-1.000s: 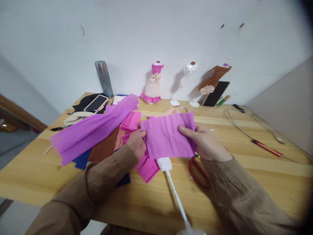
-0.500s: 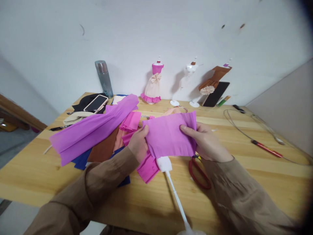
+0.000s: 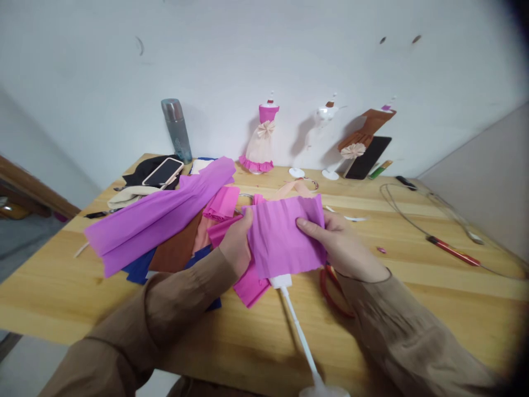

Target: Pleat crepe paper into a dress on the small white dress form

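Pale wooden tabletop (image 3: 413, 325) lay beneath the fingers; beyond them, a miniature mannequin (image 3: 269, 113) in a pink-and-cream dress (image 3: 258, 148) stood near the wall (image 3: 206, 55). Fingers of the left hand (image 3: 237, 242) and right hand (image 3: 349, 246) gripped opposite sides of a creased purple fabric rectangle (image 3: 283, 237), held up between them; a red scissor handle (image 3: 325, 292) lay just nearer than the right fingers; a longer purple cloth (image 3: 161, 220) lay left of the left ones.

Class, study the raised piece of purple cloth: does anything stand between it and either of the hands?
Nothing visible does. The left hand and right hand each grip the purple cloth directly, at opposite sides. The white stand shows below the cloth, not between it and the hands.
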`<state>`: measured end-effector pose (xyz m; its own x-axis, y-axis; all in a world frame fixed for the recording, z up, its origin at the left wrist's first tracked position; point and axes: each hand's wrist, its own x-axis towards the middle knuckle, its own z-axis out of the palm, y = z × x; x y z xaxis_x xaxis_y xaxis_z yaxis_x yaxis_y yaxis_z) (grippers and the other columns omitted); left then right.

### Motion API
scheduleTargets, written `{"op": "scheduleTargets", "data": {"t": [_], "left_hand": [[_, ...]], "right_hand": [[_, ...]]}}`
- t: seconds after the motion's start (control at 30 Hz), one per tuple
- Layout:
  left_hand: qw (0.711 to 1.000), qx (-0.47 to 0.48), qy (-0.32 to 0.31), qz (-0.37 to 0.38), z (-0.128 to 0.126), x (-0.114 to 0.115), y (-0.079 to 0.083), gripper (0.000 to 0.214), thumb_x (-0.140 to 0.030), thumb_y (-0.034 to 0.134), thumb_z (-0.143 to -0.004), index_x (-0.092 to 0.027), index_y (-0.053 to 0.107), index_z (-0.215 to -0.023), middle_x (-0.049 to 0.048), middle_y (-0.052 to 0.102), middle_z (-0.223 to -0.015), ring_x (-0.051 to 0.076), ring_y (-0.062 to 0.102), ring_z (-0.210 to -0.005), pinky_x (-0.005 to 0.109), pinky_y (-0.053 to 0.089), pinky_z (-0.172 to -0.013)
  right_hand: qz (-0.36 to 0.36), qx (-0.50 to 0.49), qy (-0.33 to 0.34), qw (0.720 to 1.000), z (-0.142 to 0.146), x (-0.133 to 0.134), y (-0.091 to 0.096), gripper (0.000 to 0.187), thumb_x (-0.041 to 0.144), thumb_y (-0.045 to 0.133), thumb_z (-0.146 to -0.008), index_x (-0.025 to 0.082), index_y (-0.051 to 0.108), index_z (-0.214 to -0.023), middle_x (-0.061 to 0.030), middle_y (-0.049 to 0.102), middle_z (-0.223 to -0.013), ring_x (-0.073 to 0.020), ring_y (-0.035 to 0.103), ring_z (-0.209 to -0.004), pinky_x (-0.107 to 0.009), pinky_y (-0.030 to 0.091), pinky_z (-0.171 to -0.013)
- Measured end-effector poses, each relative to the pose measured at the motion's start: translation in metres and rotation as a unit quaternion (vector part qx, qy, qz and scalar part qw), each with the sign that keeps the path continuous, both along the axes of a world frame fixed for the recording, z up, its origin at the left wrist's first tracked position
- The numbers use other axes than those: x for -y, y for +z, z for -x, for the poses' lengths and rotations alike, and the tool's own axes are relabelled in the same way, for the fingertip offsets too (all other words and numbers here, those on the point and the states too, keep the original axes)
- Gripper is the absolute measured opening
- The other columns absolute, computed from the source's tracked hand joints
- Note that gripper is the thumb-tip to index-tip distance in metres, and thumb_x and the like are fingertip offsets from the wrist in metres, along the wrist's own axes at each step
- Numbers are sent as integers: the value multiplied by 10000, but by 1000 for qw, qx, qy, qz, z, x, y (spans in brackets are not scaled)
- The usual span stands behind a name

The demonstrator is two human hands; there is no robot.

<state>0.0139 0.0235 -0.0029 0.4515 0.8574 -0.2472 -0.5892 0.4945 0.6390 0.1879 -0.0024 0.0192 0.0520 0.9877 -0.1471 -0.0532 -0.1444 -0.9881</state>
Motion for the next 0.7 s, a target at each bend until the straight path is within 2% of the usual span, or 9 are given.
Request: {"op": "scheduleTargets", "data": {"t": [0.1,0.2,0.3,0.43,0.6,0.7], "left_hand": [[997,2,-72,5,1,6,10,268,-284,618,-890,-105,716,-1064,165,747,-1117,295,636,-1210,444,423,-1121],[996,-18,-89,-18,4,9,7,287,-171,724,-764,-101,720,-1042,165,745,-1124,320,657,-1170,471,456,-1079],[996,-51,-62,-31,3,7,0,272,-157,769,-707,-92,730,-968,156,767,-1020,321,692,-1090,466,493,-1018],[997,-71,-26,-35,1,5,-4,244,-169,772,-702,-91,730,-930,150,771,-933,312,710,-1027,450,514,-960],[999,-50,13,-7,-2,8,2,138,-92,668,-734,-127,694,-865,119,763,-868,296,708,-1021,447,504,-971],[998,-40,31,25,-2,10,7,178,-33,578,-755,-139,670,-864,91,745,-798,267,710,-977,430,505,-965]], "right_hand": [[-26,24,-14,999,-5,-2,3,356,494,853,-612,198,701,-738,-5,686,-687,-156,580,-592,-280,465,-564],[-42,52,-52,996,-12,-5,7,373,502,859,-579,199,683,-707,-4,666,-669,-151,547,-573,-288,447,-551],[-51,89,-60,993,-18,-5,10,370,508,843,-596,197,662,-683,2,637,-645,-141,510,-555,-285,417,-531],[-74,144,-46,986,-22,-2,11,355,516,789,-672,197,634,-661,12,579,-620,-131,462,-551,-275,366,-513],[-121,211,-14,970,-13,8,16,359,501,732,-746,207,578,-609,20,476,-573,-131,396,-553,-274,319,-508],[-135,207,15,969,-3,13,19,365,492,735,-750,211,569,-587,22,465,-567,-131,394,-547,-276,328,-515]]}}
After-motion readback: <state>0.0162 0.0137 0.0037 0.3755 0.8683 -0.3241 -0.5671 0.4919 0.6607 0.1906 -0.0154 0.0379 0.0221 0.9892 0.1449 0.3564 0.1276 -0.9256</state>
